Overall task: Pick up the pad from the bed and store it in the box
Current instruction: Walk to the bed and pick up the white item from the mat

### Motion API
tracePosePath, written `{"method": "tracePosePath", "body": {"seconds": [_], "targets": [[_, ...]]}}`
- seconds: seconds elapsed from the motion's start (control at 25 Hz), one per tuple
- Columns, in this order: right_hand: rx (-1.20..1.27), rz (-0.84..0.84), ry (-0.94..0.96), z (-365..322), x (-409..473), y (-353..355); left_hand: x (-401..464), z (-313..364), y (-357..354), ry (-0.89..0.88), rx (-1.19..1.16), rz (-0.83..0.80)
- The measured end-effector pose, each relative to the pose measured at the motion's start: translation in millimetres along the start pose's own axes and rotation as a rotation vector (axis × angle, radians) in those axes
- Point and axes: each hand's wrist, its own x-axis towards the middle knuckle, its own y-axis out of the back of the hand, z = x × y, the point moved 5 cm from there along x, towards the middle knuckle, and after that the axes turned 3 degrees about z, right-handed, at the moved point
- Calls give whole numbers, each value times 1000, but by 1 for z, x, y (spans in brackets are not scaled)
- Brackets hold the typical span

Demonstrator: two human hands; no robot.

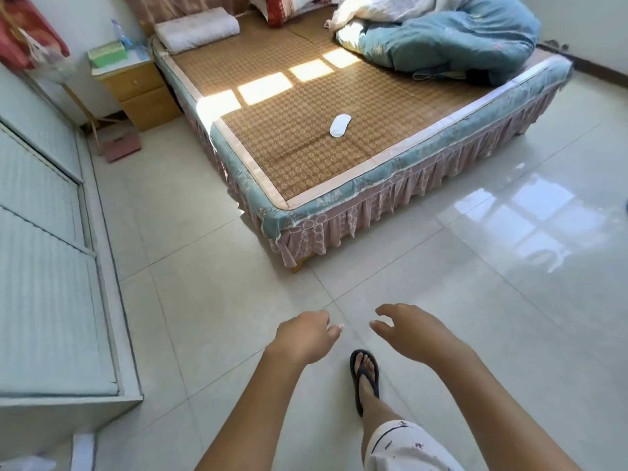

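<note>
A small white oval pad (340, 125) lies flat on the woven brown mat of the bed (306, 154), near the bed's foot end. My left hand (306, 334) and my right hand (411, 331) hang over the tiled floor well short of the bed, both empty with fingers loosely curled and apart. A green box (107, 53) sits on the wooden nightstand (139, 93) left of the bed. I cannot tell whether that is the task's box.
A blue and white quilt (452, 39) is bunched at the bed's far right, with a rolled white towel (197, 28) at the head. A pale wardrobe (44, 253) lines the left wall. My foot in a black sandal (364, 379) stands on the glossy floor.
</note>
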Motion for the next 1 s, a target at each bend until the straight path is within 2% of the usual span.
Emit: {"method": "tracePosePath", "body": {"seconds": [0.2,0.32,0.4,0.84,1.0], "targets": [[-6,-39,16,14,119,90,115,38,92,2,-21,-2],[-11,-39,6,13,184,132,176,48,128,14,-60,-83],[-8,-45,13,7,199,145,191,49,145,15,-76,-83],[-45,-70,-25,-11,447,248,434,42,299,-26,-9,-73],[-68,-51,-48,-23,528,295,508,36,348,-42,-20,-123]]}}
